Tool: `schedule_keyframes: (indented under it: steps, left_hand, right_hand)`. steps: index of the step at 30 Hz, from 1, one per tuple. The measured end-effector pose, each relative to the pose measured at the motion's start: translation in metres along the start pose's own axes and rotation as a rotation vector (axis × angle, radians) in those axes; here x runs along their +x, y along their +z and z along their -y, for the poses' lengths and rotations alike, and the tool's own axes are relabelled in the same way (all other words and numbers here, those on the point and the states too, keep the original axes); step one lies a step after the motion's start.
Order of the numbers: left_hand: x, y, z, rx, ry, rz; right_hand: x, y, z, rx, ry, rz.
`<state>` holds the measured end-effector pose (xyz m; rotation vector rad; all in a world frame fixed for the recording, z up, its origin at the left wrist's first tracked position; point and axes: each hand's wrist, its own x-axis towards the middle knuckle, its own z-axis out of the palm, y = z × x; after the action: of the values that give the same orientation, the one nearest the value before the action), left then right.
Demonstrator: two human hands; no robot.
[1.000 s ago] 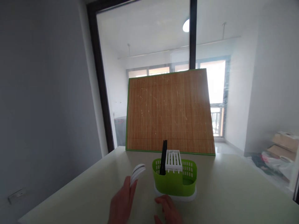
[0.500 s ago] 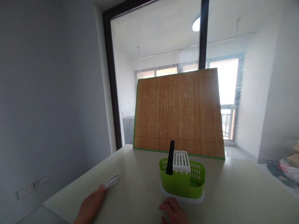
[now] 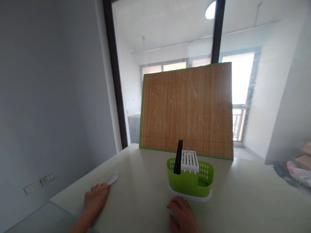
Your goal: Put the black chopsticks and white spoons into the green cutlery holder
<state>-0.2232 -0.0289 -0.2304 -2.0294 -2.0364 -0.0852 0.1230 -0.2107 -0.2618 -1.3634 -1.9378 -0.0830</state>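
On the left part of the table, my left hand [image 3: 96, 197] is closed around the handle of a white spoon [image 3: 113, 178], whose bowl points away from me. Whether more spoons lie stacked under it I cannot tell. My right hand [image 3: 182, 214] rests at the front of a green utensil basket [image 3: 187, 186], fingers loosely bent and thumb apart, with nothing in it. The basket has a white base [image 3: 204, 198] and a slatted white top piece [image 3: 190, 160]. Black chopsticks [image 3: 178, 157] stand in its left compartment.
A bamboo mat with green edging [image 3: 186, 110] stands upright at the back of the pale table [image 3: 136, 207], before a glass partition. A wall with a socket [image 3: 47, 179] is on the left. Boxes and bags [image 3: 298, 170] lie on the floor at right.
My left hand has turned the spoon flatter on the table, so its bowl shows more broadly. The view has tipped slightly downward. My right hand stays by the basket.
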Motion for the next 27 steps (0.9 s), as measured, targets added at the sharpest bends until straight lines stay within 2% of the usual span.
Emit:
schedule_keyframes:
  steps: [7, 9, 11, 13, 14, 15, 17, 19, 21, 23, 25, 27]
  left_hand:
    - [-0.007, -0.007, 0.003, 0.003, -0.040, -0.038]
    - [-0.007, -0.018, -0.004, -0.017, -0.055, -0.109]
    - [-0.004, -0.038, -0.023, -0.093, -0.032, -0.229]
    - [0.003, -0.066, -0.058, -0.272, 0.053, -0.315]
    - [0.008, -0.082, -0.081, -0.415, 0.117, -0.302]
    - [0.013, -0.099, -0.106, -0.595, 0.195, -0.256]
    - [0.025, -0.129, -0.161, -1.046, 0.339, -0.082]
    - [0.035, -0.151, -0.214, -1.152, 0.398, -0.026]
    - [0.041, -0.163, -0.259, -1.210, 0.429, 0.009]
    - [0.044, -0.169, -0.292, -1.240, 0.464, 0.041]
    - [0.046, -0.169, -0.313, -1.255, 0.499, 0.068]
    - [0.047, -0.168, -0.324, -1.261, 0.516, 0.075]
  right_hand:
    - [-0.002, -0.013, 0.013, 0.071, 0.066, 0.006]
    - [-0.002, -0.015, 0.014, 0.076, 0.070, 0.012]
    - [-0.001, -0.015, 0.014, 0.079, 0.070, 0.014]
    - [-0.001, -0.015, 0.014, 0.084, 0.070, 0.010]
    - [0.000, -0.015, 0.014, 0.086, 0.069, 0.009]
    - [0.000, -0.015, 0.014, 0.086, 0.070, 0.008]
    - [-0.001, -0.015, 0.015, 0.084, 0.070, 0.006]
    - [-0.001, -0.016, 0.016, 0.077, 0.071, 0.004]
    - [-0.002, -0.016, 0.016, 0.071, 0.068, 0.005]
    - [-0.002, -0.015, 0.015, 0.064, 0.061, 0.008]
    - [-0.001, -0.013, 0.014, 0.052, 0.049, 0.015]
    - [0.000, -0.012, 0.012, 0.036, 0.043, 0.027]
